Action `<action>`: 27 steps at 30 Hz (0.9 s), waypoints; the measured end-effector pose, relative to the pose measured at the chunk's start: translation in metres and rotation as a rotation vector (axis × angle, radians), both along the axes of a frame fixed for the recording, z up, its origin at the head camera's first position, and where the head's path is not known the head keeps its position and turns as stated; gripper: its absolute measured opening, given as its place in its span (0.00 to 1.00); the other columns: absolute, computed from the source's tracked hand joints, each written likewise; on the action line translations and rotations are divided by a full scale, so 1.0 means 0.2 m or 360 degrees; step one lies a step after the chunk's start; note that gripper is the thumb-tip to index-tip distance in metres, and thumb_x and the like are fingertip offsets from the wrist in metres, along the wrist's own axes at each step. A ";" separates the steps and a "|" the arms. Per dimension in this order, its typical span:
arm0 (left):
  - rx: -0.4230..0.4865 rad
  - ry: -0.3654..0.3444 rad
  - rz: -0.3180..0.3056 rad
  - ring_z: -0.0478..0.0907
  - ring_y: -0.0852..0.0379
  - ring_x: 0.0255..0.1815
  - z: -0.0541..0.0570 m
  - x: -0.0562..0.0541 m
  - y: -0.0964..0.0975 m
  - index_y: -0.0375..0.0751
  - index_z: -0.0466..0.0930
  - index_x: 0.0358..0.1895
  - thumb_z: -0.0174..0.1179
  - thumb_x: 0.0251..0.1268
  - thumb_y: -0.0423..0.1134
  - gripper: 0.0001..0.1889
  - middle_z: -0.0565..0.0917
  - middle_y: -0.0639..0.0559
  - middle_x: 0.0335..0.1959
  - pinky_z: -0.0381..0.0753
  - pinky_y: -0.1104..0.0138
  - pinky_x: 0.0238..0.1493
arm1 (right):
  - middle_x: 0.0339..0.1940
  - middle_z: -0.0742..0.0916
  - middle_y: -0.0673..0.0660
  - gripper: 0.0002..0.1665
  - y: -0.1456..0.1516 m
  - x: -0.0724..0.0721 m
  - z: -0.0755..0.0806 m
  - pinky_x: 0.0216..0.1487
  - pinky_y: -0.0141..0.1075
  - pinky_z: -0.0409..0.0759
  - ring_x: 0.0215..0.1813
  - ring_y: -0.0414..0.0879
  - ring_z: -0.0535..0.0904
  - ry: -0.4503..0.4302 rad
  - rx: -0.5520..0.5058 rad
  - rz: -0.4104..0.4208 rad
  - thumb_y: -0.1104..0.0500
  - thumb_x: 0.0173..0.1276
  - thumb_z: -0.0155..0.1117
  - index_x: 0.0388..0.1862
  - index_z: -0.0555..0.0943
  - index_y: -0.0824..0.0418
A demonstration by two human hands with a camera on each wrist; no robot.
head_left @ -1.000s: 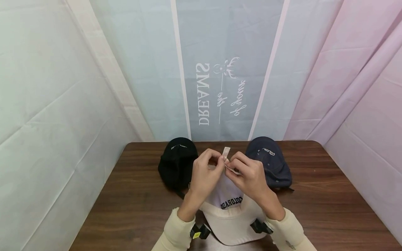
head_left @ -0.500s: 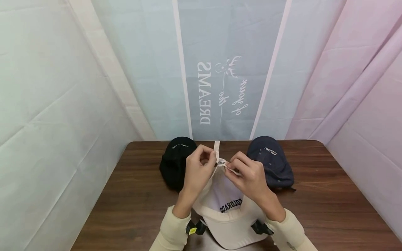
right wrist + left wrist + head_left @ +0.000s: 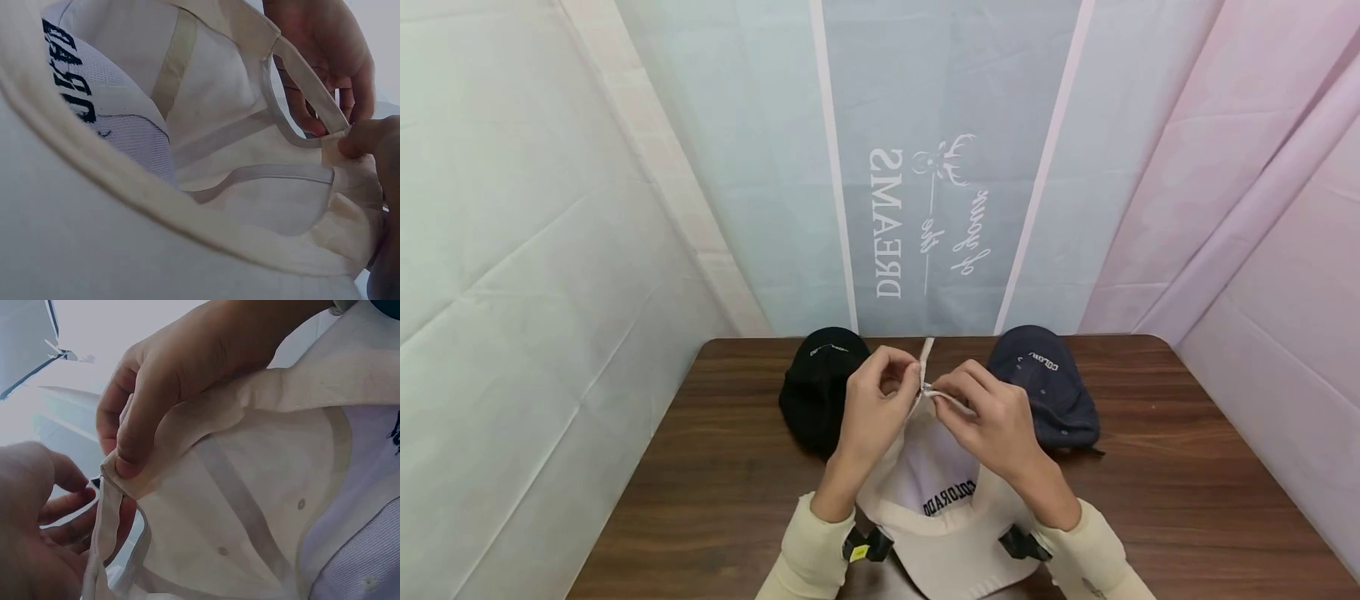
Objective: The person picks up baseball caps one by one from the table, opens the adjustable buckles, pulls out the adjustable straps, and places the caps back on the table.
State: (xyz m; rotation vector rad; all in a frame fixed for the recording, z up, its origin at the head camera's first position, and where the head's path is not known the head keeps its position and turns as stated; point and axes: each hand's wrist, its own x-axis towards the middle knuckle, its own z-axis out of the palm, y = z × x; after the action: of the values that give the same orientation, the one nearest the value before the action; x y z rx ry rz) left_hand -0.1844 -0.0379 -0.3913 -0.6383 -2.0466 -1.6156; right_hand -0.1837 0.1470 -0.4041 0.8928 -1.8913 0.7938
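I see the cream cap (image 3: 943, 500) held low at centre, above the near edge of the tabletop (image 3: 715, 492), brim towards the person, back opening raised. Cloth is plain woven cotton; the front panel shows black block letters and a paler mesh lining inside (image 3: 125, 131). From the wrist views the inside has flat seam tapes crossing the crown and small eyelets.

The strap (image 3: 925, 358) is a narrow flat band of the same cream cloth, its free end standing up between the two hands. A small metal buckle appears to sit where the fingertips meet; it is too small for me to tell more.

Left hand (image 3: 876, 408): fingers curled, thumb and forefinger pinching the strap and the back edge of the cap. In the left wrist view the thumb (image 3: 134, 437) presses the folded cloth edge.

Right hand (image 3: 988, 421): fingers curled, pinching the other strap end, just beside the left fingertips.

Both forearms wear cream sleeves (image 3: 816, 554).

Black cap (image 3: 816, 387) lies on the tabletop to the left, behind the left hand, small white lettering on it. Navy cap (image 3: 1052, 387) lies to the right, behind the right hand, white lettering too. Both rounded, soft.

Tabletop is dark wood grain with rounded far corners. Behind hangs a creased pastel backdrop (image 3: 925, 167) with white print.
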 end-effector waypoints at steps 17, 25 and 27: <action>-0.0244 0.0313 -0.0118 0.83 0.56 0.41 -0.01 -0.02 0.01 0.38 0.81 0.44 0.68 0.66 0.23 0.09 0.82 0.47 0.44 0.88 0.66 0.44 | 0.28 0.80 0.48 0.08 0.01 -0.03 -0.01 0.21 0.24 0.67 0.21 0.34 0.70 0.0096 -0.0111 -0.0033 0.63 0.68 0.66 0.28 0.80 0.57; -0.0242 0.0307 -0.0073 0.79 0.58 0.35 -0.01 -0.01 0.00 0.41 0.80 0.38 0.68 0.64 0.23 0.10 0.81 0.50 0.38 0.86 0.63 0.36 | 0.26 0.79 0.49 0.10 0.02 -0.03 0.00 0.22 0.24 0.65 0.21 0.35 0.68 0.0078 -0.0198 -0.0074 0.66 0.65 0.67 0.25 0.78 0.57; -0.0238 0.0309 -0.0063 0.79 0.59 0.35 -0.01 -0.01 -0.01 0.41 0.79 0.38 0.67 0.63 0.23 0.10 0.81 0.50 0.37 0.85 0.64 0.37 | 0.26 0.78 0.49 0.11 0.02 -0.02 0.00 0.22 0.24 0.65 0.21 0.34 0.68 0.0071 -0.0222 -0.0085 0.66 0.64 0.68 0.24 0.77 0.57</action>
State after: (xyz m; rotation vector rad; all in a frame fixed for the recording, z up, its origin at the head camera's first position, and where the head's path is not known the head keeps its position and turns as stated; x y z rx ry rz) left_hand -0.1869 -0.0392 -0.3940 -0.8587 -2.0338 -1.3716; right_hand -0.1885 0.1507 -0.4032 0.7645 -1.7901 0.8556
